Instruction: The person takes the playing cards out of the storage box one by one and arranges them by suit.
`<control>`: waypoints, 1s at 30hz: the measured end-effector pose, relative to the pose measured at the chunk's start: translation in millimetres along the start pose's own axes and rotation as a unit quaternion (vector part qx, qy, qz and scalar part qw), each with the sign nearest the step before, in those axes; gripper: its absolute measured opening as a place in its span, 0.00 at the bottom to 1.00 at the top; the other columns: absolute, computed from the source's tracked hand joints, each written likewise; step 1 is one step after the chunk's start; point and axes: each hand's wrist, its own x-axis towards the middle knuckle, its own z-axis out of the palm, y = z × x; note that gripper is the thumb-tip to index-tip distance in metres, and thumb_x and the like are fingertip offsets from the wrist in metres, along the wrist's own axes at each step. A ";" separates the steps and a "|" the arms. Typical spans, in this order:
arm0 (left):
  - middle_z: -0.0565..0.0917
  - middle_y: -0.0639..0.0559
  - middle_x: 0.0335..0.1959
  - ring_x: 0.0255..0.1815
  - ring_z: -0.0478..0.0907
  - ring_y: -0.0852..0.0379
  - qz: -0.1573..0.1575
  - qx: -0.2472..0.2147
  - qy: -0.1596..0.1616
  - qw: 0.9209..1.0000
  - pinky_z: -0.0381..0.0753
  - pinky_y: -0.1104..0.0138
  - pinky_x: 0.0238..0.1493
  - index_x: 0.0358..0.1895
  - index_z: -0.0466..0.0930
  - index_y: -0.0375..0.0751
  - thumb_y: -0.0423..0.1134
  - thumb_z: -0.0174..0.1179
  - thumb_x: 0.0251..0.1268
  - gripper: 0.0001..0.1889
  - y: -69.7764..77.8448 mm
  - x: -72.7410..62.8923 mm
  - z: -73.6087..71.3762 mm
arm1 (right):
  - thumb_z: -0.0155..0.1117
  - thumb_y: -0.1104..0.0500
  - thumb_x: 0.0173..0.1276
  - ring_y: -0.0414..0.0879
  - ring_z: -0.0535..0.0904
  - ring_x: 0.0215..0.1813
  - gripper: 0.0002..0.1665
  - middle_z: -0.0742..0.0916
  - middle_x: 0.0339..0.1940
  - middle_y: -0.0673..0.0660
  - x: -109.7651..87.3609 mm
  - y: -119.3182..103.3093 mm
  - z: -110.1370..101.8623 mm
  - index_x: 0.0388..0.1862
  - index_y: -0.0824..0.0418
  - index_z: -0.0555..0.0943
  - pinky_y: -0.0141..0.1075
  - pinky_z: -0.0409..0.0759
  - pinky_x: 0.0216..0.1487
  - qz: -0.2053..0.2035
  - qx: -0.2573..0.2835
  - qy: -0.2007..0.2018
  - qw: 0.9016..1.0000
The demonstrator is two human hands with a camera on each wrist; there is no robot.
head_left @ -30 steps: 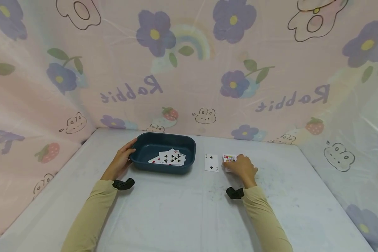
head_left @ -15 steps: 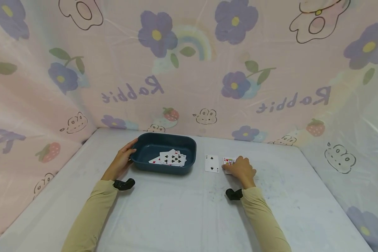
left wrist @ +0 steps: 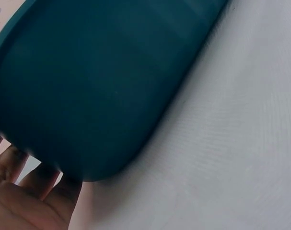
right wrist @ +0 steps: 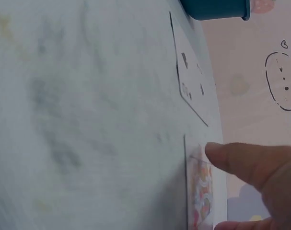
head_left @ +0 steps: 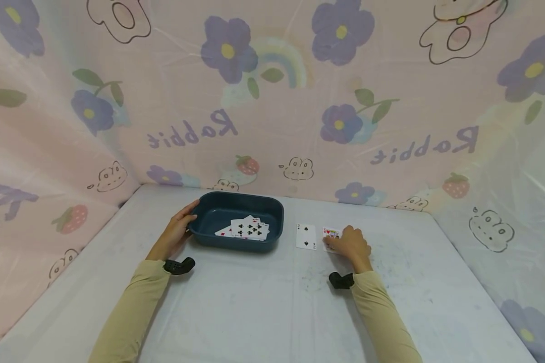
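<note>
At the left end of a dark blue-green plastic tub (head_left: 236, 244), my left hand (head_left: 171, 236) holds the wall, thumb near the front corner; the left wrist view shows spread fingers (left wrist: 37, 182) partly hidden behind the tub. My right hand (head_left: 351, 245) is over a face playing card (head_left: 331, 232) with a red heart, its thumb (right wrist: 241, 155) extended across the card's near end. The other fingertips are largely hidden. To the left of that card, a two of spades (head_left: 306, 237) lies face up on the table.
Several playing cards (head_left: 250, 229) lie overlapped inside the tub, a club card on top. The table is covered by a white cloth (head_left: 254, 307). Behind it hangs a pink curtain (head_left: 277, 131) printed with flowers and rabbits, and similar sheets enclose both sides.
My right hand shifts slightly over the face card, with the thumb staying on its front part. My left hand, the tub and the two of spades stay put; the head view drifts a little.
</note>
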 end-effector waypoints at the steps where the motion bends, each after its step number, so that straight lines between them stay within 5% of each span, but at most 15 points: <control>1: 0.41 0.46 0.79 0.75 0.43 0.44 0.000 0.002 0.000 1.000 0.51 0.48 0.69 0.78 0.47 0.42 0.31 0.37 0.78 0.28 0.0 0.2 0.1 | 0.66 0.40 0.59 0.62 0.75 0.43 0.38 0.77 0.42 0.68 0.1 0.6 -0.3 0.47 0.73 0.72 0.61 0.70 0.46 -0.003 0.000 0.001 1.000; 8: 0.41 0.46 0.79 0.75 0.45 0.44 -0.001 0.002 0.000 1.000 0.53 0.48 0.69 0.78 0.47 0.42 0.31 0.36 0.78 0.28 -0.6 -0.1 -0.2 | 0.64 0.42 0.63 0.69 0.73 0.54 0.40 0.74 0.55 0.74 1.4 6.4 -1.6 0.60 0.72 0.69 0.63 0.70 0.48 -0.027 0.012 0.020 0.999; 19: 0.40 0.47 0.79 0.75 0.43 0.44 0.002 -0.003 -0.003 1.000 0.51 0.48 0.69 0.78 0.47 0.43 0.31 0.37 0.79 0.28 -0.4 -0.1 0.6 | 0.64 0.49 0.64 0.65 0.75 0.48 0.33 0.77 0.48 0.72 3.2 12.7 -8.0 0.57 0.72 0.70 0.57 0.73 0.44 -0.092 0.069 0.048 0.992; 30: 0.40 0.47 0.79 0.76 0.42 0.44 0.003 0.000 0.000 1.000 0.50 0.48 0.70 0.78 0.47 0.42 0.31 0.36 0.79 0.28 -1.3 -0.3 0.6 | 0.66 0.57 0.65 0.64 0.76 0.45 0.27 0.77 0.45 0.71 5.5 13.5 -14.3 0.55 0.73 0.71 0.54 0.73 0.48 -0.206 0.141 0.092 0.964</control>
